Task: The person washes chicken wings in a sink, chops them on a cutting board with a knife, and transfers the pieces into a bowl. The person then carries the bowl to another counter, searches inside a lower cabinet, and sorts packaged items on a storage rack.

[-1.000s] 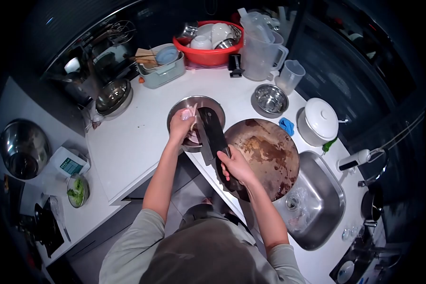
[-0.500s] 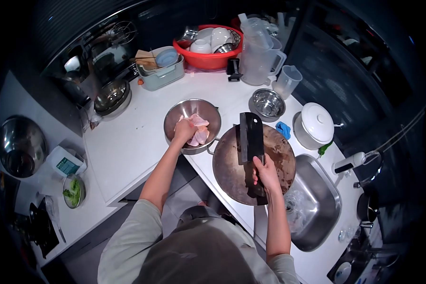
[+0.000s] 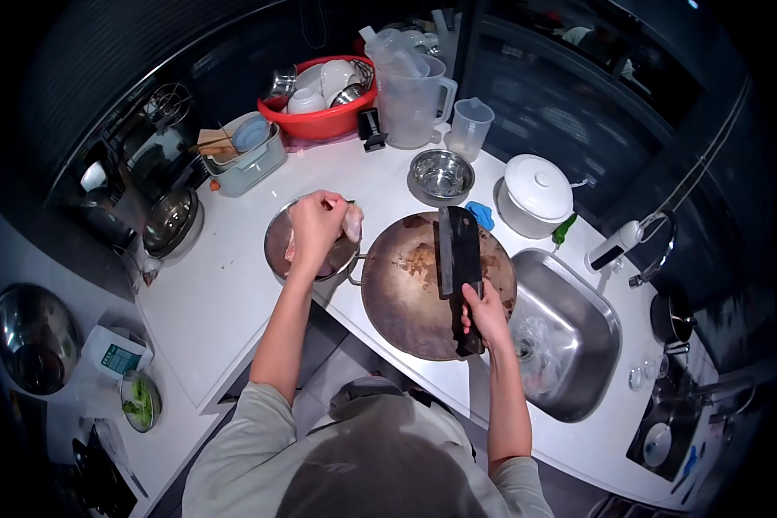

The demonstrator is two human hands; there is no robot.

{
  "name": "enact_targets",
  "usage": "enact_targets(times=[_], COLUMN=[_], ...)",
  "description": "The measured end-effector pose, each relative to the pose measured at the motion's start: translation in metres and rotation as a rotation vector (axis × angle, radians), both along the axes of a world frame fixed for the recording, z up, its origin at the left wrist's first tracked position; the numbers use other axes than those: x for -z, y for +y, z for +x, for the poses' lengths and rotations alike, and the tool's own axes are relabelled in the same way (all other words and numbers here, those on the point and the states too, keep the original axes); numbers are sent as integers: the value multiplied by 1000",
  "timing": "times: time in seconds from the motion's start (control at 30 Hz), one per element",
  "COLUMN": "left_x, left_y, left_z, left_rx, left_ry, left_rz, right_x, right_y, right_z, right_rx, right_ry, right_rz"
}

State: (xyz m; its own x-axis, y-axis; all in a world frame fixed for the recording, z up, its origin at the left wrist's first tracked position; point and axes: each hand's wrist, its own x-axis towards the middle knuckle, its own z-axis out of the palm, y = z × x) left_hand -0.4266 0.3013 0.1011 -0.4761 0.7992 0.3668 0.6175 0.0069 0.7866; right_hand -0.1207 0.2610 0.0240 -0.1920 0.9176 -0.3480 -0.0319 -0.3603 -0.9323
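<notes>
My left hand [image 3: 318, 226] is raised over the steel bowl [image 3: 276, 246], its fingers closed on a pale pink piece of raw meat [image 3: 352, 223] that hangs at their right side. More pink meat shows in the bowl, mostly hidden under the hand. My right hand [image 3: 485, 312] grips the black handle of a cleaver [image 3: 458, 250], whose broad dark blade points away from me above the right part of a round, stained cutting board [image 3: 397, 285]. The board's metal loop handle lies beside the bowl.
A sink [image 3: 578, 345] adjoins the board on the right. Behind stand a small steel bowl [image 3: 441, 175], a white lidded pot [image 3: 535, 194], a blue cloth [image 3: 481, 215], plastic jugs [image 3: 410, 104] and a red basin [image 3: 319, 123]. A green pepper [image 3: 564, 230] lies beside the pot.
My left hand has gone into the bowl and come up with a piece of meat. The cleaver has moved from beside the bowl to over the board. The view has shifted right.
</notes>
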Motion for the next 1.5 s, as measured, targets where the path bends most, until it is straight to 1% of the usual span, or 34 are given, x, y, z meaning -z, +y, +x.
enact_targets(times=[0.07, 0.17, 0.2, 0.27, 0.3, 0.33, 0.43, 0.47, 0.53, 0.6, 0.63, 0.67, 0.73, 0.77, 0.83, 0.97, 1.1, 1.17, 1.33, 1.5], left_x=[-9, -8, 6, 25, 52, 80, 125, 138, 154, 165, 170, 183, 171, 163, 159, 152, 165, 170, 164, 167], left_y=[4, 11, 19, 20, 26, 30, 19, 17, 10, 4, 2, 3, -7, -12, -15, -18, -15, -14, -12, -8], left_z=[14, 41, 51, 81, 94, 108, 150, 157, 163, 154, 146, 138, 134, 132, 130, 128, 126, 124, 124, 122], left_rx=[27, 196, 247, 295, 389, 424, 431, 419, 386, 406, 411, 441, 428, 418, 436, 427, 429, 450, 499, 526], left_ry=[-43, -302, -341, -446, -570, -658, -884, -932, -1023, -801, -689, -631, -278, -102, -18, 140, 196, 239, 239, 228], left_rz=[81, 104, 122, -30, -30, -66, -164, -158, -150, -211, -238, -281, -167, -111, -87, -84, -35, -14, -54, -95], right_x=[1, -1, -2, -4, -6, -8, -10, -11, -8, 0, 15, 27, 22, 18, 23, 16, 18, 17, 9, 7], right_y=[-4, -12, -15, -20, -22, -25, -31, -31, -34, -35, -31, -31, -32, -32, -30, -29, -25, -28, -24, 11], right_z=[5, 14, 18, 24, 28, 31, 40, 43, 44, 38, 32, 30, 11, 3, -13, -27, -28, -31, -58, -83], right_rx=[20, 86, 117, 176, 211, 245, 310, 324, 304, 283, 263, 239, 193, 135, 119, 81, 8, -16, -36, 24], right_ry=[9, 5, -13, -51, -92, -134, -335, -413, -471, -513, -538, -577, -651, -687, -798, -876, -894, -944, -1006, -1025], right_rz=[11, 58, 71, 95, 143, 188, 263, 278, 282, 288, 482, 490, 510, 423, 489, 412, 454, 417, 373, 465])
